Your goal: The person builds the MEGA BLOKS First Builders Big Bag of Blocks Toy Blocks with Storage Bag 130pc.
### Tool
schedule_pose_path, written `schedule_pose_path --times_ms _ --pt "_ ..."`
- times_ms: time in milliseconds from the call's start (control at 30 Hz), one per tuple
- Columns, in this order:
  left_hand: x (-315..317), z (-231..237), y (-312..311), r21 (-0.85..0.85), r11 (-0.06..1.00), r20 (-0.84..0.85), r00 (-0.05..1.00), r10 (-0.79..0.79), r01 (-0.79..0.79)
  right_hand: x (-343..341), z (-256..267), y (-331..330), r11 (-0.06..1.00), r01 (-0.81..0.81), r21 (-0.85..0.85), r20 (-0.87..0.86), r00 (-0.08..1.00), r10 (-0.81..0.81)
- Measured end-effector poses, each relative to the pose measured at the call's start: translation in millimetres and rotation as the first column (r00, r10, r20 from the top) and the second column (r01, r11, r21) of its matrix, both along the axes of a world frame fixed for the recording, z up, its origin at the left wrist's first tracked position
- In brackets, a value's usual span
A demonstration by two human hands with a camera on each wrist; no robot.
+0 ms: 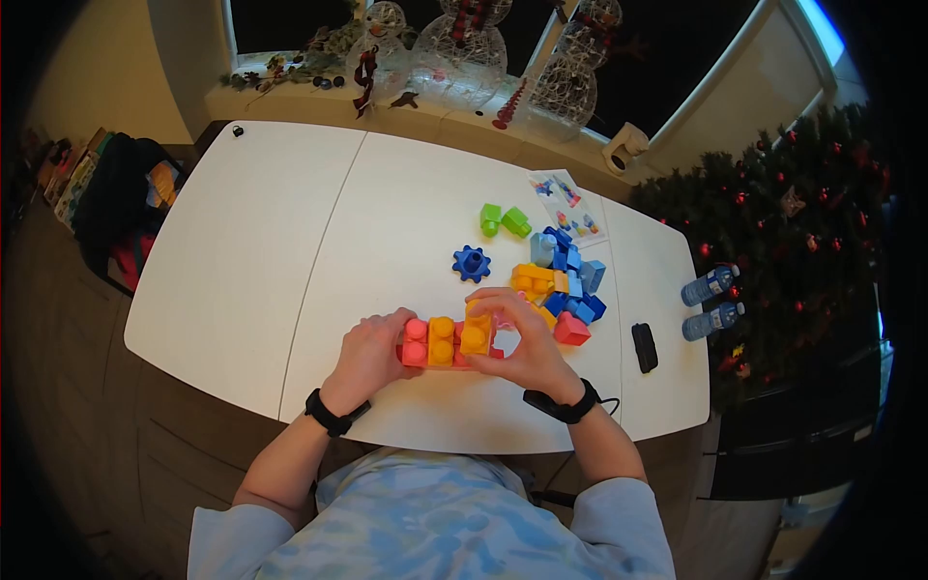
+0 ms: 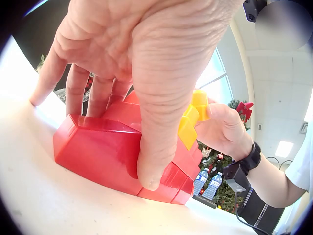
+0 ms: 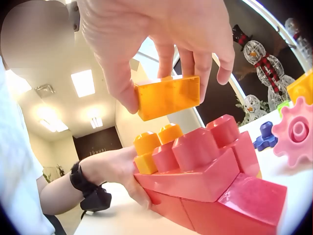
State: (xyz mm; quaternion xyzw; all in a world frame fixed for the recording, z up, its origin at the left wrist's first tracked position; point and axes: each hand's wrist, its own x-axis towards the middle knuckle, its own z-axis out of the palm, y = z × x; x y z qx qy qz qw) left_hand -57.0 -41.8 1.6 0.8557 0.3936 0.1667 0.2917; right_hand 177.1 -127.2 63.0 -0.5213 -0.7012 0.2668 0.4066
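The left hand [image 1: 365, 356] grips the left end of a red block assembly [image 2: 98, 152], its thumb along the near side. A yellow block [image 1: 441, 340] is seated on top of that assembly. Between thumb and fingers, the right hand [image 1: 530, 346] pinches a second yellow block [image 3: 169, 97]. In the right wrist view this block hangs above the red studs [image 3: 195, 147], with a gap beneath it. The assembly's underside rests on the white table [image 2: 29, 186].
A blue gear piece [image 1: 472, 263], two green blocks [image 1: 491, 219] and a pile of blue, yellow and red blocks [image 1: 572, 280] lie beyond the hands. Farther right are a picture sheet [image 1: 580, 224], a black case [image 1: 645, 348] and two water bottles [image 1: 710, 286]. A pink gear [image 3: 297, 131] stands near the assembly.
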Motion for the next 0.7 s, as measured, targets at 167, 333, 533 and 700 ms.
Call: schedule_pose_path --times_ms 167,333,533,700 --pt "1 -2 0 -0.003 1.0 -0.001 1.0 0.004 -0.004 3 -16 2 0.994 -0.085 -0.07 0.023 0.996 0.086" --pt "1 -3 1 -0.003 1.0 -0.004 1.0 0.001 -0.001 6 -23 1 0.992 -0.033 -0.122 0.138 0.989 0.05" --pt "2 -1 0 -0.003 1.0 -0.005 1.0 0.008 -0.008 4 -28 0 0.996 -0.033 -0.086 0.227 0.973 0.051" --pt "2 -2 0 0.005 1.0 0.013 1.0 -0.001 0.001 3 -31 1 0.998 -0.018 -0.057 0.206 0.978 0.03"
